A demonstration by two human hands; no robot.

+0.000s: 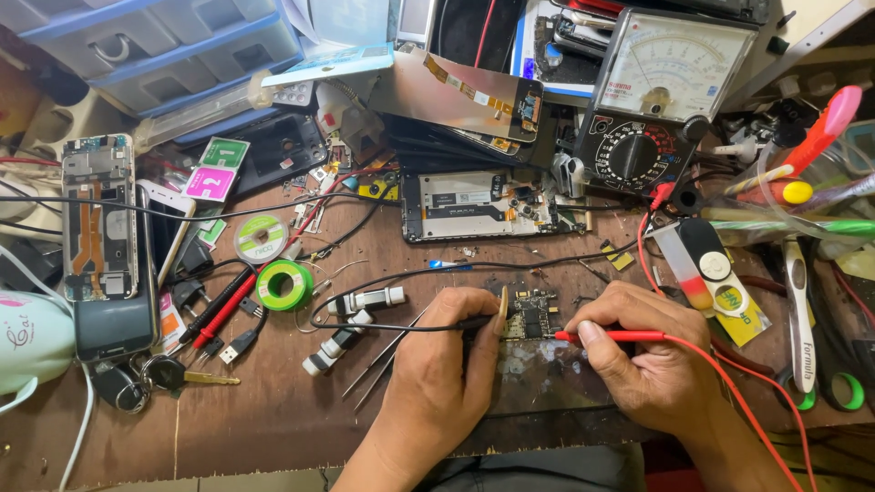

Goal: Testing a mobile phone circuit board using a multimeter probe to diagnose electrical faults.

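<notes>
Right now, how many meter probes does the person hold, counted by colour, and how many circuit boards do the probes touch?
Black probe, in the left hand: 1
Red probe, in the right hand: 1
Circuit board under both probe tips: 1
Total: 3

pink sachet (209,182), green sachet (224,151), far left

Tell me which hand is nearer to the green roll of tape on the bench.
Left. The left hand holds the black probe just right of the green tape roll. The right hand, with the red probe, sits farther right, beyond the circuit board.
</notes>
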